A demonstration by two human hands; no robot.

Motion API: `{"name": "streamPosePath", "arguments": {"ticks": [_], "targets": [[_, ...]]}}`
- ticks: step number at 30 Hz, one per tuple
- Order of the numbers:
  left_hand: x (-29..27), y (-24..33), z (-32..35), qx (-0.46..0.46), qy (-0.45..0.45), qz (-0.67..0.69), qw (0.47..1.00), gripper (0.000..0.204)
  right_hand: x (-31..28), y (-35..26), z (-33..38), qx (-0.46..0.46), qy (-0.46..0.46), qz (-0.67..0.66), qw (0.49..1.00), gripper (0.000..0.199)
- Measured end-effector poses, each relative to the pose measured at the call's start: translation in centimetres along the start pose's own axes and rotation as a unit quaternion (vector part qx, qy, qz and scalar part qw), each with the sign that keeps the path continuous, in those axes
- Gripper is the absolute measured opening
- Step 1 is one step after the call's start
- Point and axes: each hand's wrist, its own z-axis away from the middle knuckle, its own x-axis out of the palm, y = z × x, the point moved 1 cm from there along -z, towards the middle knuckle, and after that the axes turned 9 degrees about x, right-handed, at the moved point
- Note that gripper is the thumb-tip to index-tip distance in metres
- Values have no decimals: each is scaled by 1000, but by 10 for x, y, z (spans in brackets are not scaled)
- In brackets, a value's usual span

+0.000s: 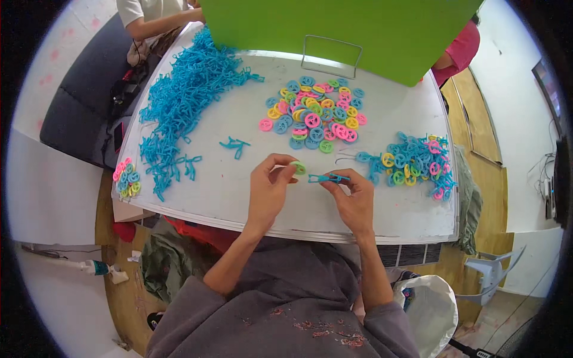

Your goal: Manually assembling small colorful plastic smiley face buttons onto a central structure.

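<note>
Between the thumb and fingers of my left hand (268,188) is a small green spoked plastic ring (299,168). My right hand (353,201) pinches a blue plastic clip (327,178), its narrow end pointing left at the ring. A small gap separates the two pieces, and both hands are above the near part of the white table. Beyond them lies a heap of spoked rings (311,120) in pink, yellow, green and blue. To my right is a pile of blue clips with coloured rings among them (412,160).
A large heap of loose blue clips (185,89) covers the table's left side; a few clips (235,146) lie apart from it. More rings (127,177) sit at the left edge. A green panel (346,30) stands at the back. Two people are beyond the table. A white bag (433,310) stands below right.
</note>
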Motion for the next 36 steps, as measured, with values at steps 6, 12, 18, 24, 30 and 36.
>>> {"name": "streamPosePath", "arguments": {"ticks": [6,12,18,24,30,36], "targets": [[7,-5,4,-18,-35,36,999,8,-4,-7,2,-7,-12,40,999,11],[4,-10,3,-25,-15,32,999,6,5,1,0,7,-10,4,1000,9],[3,-7,1,-26,-20,2,999,8,4,5,-1,53,-47,-5,997,9],[6,-14,1,-30,-32,-13,999,9,7,7,-2,103,-24,-55,993,10],[19,-14,6,38,36,26,998,12,15,13,2,96,21,-164,982,12],[19,-26,7,98,54,-49,993,14,19,7,3,106,25,-142,984,14]]}}
